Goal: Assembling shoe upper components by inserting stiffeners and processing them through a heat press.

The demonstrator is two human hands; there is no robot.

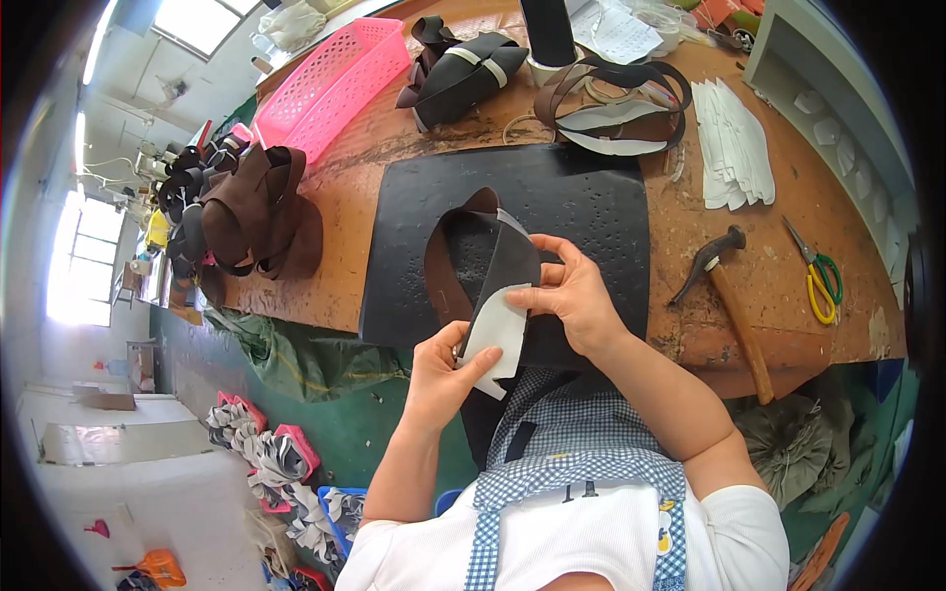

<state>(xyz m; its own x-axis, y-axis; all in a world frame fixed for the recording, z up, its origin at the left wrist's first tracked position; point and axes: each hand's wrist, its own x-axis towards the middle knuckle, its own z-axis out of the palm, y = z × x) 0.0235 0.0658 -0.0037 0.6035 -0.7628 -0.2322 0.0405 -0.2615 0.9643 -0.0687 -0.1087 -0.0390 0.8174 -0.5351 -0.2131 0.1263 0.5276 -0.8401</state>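
Note:
A long strip point(445, 261), brown on one face and black on the other, is bent into a loop over a black mat point(606, 231). Against its dark face, at the end near me, lies a white shaped piece point(501, 333). My left hand point(443, 376) pinches the strip's lower end, thumb pressed on the white piece. Higher up, the thumb of my right hand point(576, 300) presses the white piece's upper corner, with its fingers behind the strip. Whether the two layers are stuck together cannot be seen.
A hammer point(741, 330) and yellow-and-green-handled scissors point(820, 281) lie to the right, below stacked white pieces point(731, 148). Looped strips point(616, 108) and a black bundle point(473, 74) rest at the back. Left are brown strips point(266, 217) and a pink basket point(340, 94).

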